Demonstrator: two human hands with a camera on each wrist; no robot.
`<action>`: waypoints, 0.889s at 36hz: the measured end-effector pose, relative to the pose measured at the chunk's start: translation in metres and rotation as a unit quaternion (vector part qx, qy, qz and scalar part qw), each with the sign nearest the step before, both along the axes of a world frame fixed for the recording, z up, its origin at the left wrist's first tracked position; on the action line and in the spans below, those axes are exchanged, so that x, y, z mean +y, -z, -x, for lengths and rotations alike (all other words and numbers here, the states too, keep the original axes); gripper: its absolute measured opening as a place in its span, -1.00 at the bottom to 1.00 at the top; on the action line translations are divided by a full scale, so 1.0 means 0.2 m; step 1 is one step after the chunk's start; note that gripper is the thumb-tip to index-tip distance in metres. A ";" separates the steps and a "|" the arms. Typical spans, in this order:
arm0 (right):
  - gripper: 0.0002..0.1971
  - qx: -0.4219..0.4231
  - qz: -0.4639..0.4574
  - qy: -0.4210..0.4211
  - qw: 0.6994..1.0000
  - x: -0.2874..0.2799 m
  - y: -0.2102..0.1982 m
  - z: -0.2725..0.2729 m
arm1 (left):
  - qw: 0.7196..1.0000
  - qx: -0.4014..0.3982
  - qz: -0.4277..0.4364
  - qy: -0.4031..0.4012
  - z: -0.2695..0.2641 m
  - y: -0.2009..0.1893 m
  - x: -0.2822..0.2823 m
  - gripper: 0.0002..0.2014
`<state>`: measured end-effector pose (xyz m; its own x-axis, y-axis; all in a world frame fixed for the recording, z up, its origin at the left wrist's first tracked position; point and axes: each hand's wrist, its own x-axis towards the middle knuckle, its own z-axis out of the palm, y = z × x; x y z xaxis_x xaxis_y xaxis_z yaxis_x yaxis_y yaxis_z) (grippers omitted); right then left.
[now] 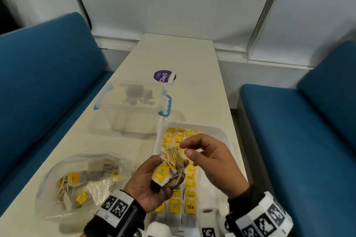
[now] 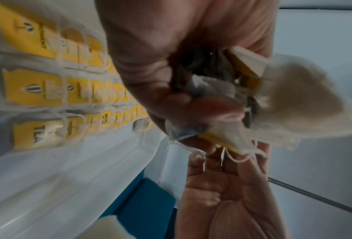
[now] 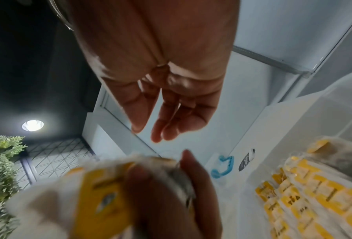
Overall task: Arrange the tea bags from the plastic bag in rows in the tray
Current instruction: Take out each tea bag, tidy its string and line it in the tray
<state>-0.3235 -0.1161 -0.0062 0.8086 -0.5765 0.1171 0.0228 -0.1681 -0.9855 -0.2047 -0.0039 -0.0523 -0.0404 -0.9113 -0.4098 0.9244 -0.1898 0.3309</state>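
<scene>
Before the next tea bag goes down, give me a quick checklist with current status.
1. Left hand grips bunch of tea bags: ok.
2. Right hand free to pick one: ok, fingers relaxed, holding nothing.
3. Single bag separated from the bunch: not ok.
4. Strings untangled: cannot tell.
5. Tray rows tidy: ok.
6. Plastic bag has bags left: ok.

I see thin, matt paper tea bags [image 1: 169, 167] with cotton-like strings and smooth yellow card tags. The tray [image 1: 227, 136] under them looks like translucent white plastic, slightly glossy. On the left, the bag [image 1: 57, 171] is clear, crinkled, shiny film. The far box [image 1: 134, 106] is clear hard plastic. The table [image 1: 192, 54] is smooth and matt.
</scene>
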 end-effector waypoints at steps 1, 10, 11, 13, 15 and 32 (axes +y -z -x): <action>-0.79 0.013 0.002 -0.015 1.000 -0.01 -0.01 0.00 | 1.000 0.003 0.007 0.012 0.00 0.00 0.01 -0.37; -0.63 0.144 0.042 -0.111 0.982 -0.08 -0.04 -0.01 | 0.996 0.017 0.048 0.072 0.03 0.00 0.07 -0.28; -0.63 0.145 0.030 -0.122 0.981 -0.08 -0.04 -0.01 | 0.995 0.011 0.056 0.076 0.03 0.01 0.07 -0.28; -0.65 0.133 0.003 -0.129 0.983 -0.07 -0.04 0.00 | 0.994 -0.001 0.077 0.076 0.03 0.01 0.08 -0.32; -0.70 0.114 -0.013 -0.111 0.987 -0.06 -0.03 0.00 | 0.992 0.000 0.101 0.072 0.01 0.03 0.08 -0.36; -0.83 0.114 0.000 -0.074 0.991 -0.05 0.01 0.03 | 0.983 0.022 0.135 0.123 -0.07 0.15 0.06 -0.46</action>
<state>-0.3290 -0.1259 -0.0082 0.8896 -0.4501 -0.0780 -0.1760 -0.1800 -0.9678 -0.1902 0.0082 -0.0825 -0.2858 -0.9468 -0.1479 0.8755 -0.3207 0.3613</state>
